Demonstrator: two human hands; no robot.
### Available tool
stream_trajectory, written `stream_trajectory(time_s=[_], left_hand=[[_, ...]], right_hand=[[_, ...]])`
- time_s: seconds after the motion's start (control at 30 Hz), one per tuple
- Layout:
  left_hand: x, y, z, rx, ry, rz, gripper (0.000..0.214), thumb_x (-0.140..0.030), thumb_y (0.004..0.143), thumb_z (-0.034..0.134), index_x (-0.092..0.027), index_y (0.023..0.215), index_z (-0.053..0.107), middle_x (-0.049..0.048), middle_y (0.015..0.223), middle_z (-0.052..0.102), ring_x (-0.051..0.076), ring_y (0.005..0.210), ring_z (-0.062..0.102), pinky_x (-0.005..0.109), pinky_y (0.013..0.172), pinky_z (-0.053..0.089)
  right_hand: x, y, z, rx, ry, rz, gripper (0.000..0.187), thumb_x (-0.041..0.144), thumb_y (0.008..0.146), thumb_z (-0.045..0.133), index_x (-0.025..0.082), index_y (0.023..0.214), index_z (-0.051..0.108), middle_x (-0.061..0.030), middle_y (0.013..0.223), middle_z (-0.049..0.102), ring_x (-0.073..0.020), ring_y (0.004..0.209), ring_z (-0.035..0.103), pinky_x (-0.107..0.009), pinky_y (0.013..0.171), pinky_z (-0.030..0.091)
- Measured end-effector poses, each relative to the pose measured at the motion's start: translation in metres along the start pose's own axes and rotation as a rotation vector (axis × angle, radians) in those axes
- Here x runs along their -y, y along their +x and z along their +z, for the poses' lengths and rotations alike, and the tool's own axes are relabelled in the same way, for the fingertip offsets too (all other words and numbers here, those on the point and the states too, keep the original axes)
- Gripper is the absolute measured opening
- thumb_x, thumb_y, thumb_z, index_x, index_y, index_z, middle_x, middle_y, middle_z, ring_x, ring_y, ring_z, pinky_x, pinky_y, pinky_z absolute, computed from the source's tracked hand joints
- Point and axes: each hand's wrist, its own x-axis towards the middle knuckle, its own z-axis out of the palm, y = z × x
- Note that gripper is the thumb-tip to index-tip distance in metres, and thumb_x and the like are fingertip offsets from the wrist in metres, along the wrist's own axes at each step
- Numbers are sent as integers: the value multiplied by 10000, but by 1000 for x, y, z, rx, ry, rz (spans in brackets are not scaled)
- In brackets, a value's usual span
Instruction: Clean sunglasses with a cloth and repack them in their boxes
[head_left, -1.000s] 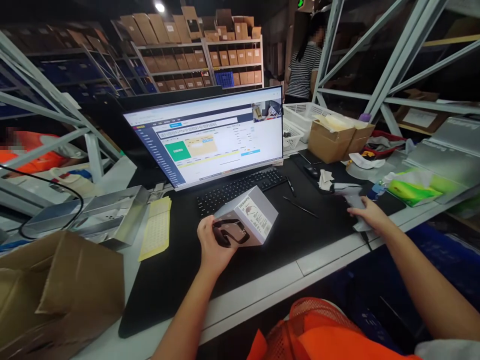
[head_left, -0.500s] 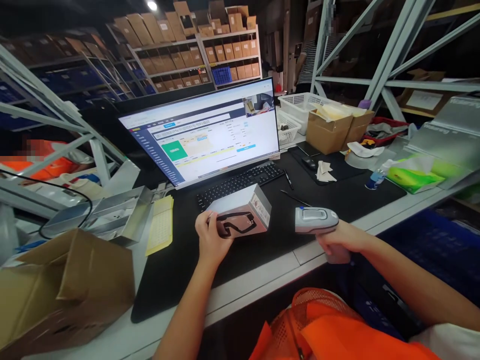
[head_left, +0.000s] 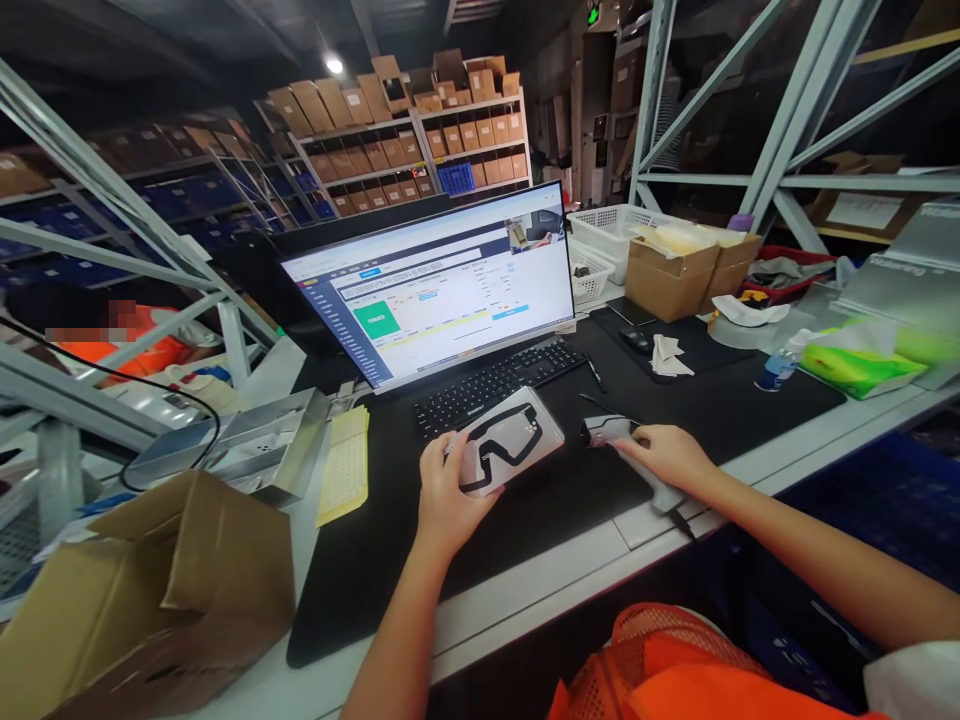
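My left hand (head_left: 453, 496) is closed around the left end of a small white box (head_left: 517, 440), thumb at its lower edge. Its face, printed with a black goggle-like outline, is tilted up towards me above the black desk mat (head_left: 390, 560). To the right, my right hand (head_left: 664, 455) has its fingers closed at the neck of a grey barcode scanner (head_left: 649, 482). The scanner lies on its side at the mat's front edge, its head pointing left and a cable leaving the handle. Behind the box are a black keyboard (head_left: 502, 385) and a lit monitor (head_left: 442, 300).
An opened cardboard box (head_left: 232, 580) stands at the left, beside a yellow-edged sheet pad (head_left: 345, 465) and a grey tray (head_left: 300, 450). Pens (head_left: 595, 372), a mouse (head_left: 636, 342), crumpled paper (head_left: 670, 357), a small bottle (head_left: 780, 365) and cartons (head_left: 667, 280) occupy the right and back.
The scanner has gone from held upright to lying on its side on the mat, with my right hand now over its neck. The box has turned its printed face upwards.
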Motion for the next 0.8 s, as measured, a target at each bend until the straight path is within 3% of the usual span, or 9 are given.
stream_trajectory(time_s=[0.1, 0.23, 0.37, 0.47, 0.57, 0.67, 0.8], left_hand=[[-4, 0, -14, 114, -54, -64, 920, -313, 650, 877, -265, 1463, 447, 136, 1418, 470, 362, 1325, 455, 579, 1117, 432], [-8, 0, -32, 309, -147, -155, 918, -342, 628, 885, -305, 1455, 488, 111, 1452, 465, 349, 1360, 453, 554, 1142, 428], [-3, 0, -38, 490, -254, -224, 889, -354, 626, 890, -313, 1439, 532, 117, 1502, 446, 350, 1401, 430, 548, 1189, 375], [11, 1, -34, 494, -365, -263, 738, -460, 747, 803, -288, 1423, 560, 133, 1534, 426, 343, 1436, 392, 554, 1210, 329], [28, 1, -28, 456, -516, -276, 632, -623, 885, 593, -266, 1407, 582, 150, 1504, 471, 330, 1423, 416, 553, 1207, 318], [43, 0, -20, 402, -613, -342, 699, -730, 905, 447, -248, 1385, 607, 161, 1479, 504, 338, 1397, 457, 548, 1186, 344], [53, 0, -14, 384, -627, -442, 741, -777, 874, 440, -227, 1318, 664, 166, 1376, 592, 347, 1310, 543, 529, 1145, 397]], right_hand=[[-22, 37, -13, -136, -178, -49, 542, 546, 988, 370, 213, 708, 693, -105, 840, 730, -266, 838, 663, -336, 723, 443], [-40, 132, -34, -236, -239, 5, 405, 437, 956, 469, 160, 1003, 760, -155, 1060, 729, -290, 1009, 639, -359, 884, 457], [-46, 207, -28, -270, -269, 24, 429, 362, 900, 559, 137, 1240, 693, -190, 1297, 635, -307, 1162, 575, -415, 997, 421], [-55, 230, -13, -330, -281, 43, 472, 347, 915, 544, 137, 1329, 633, -200, 1463, 515, -330, 1276, 501, -469, 1040, 390], [-69, 237, 2, -427, -277, 108, 520, 313, 944, 481, 109, 1417, 553, -220, 1569, 378, -366, 1337, 438, -491, 1025, 393], [-82, 241, 10, -471, -266, 178, 544, 303, 937, 484, 120, 1447, 529, -239, 1538, 403, -387, 1248, 495, -487, 954, 428], [-89, 247, 13, -507, -265, 244, 523, 322, 927, 491, 158, 1419, 565, -236, 1482, 439, -416, 1195, 506, -503, 909, 439]])
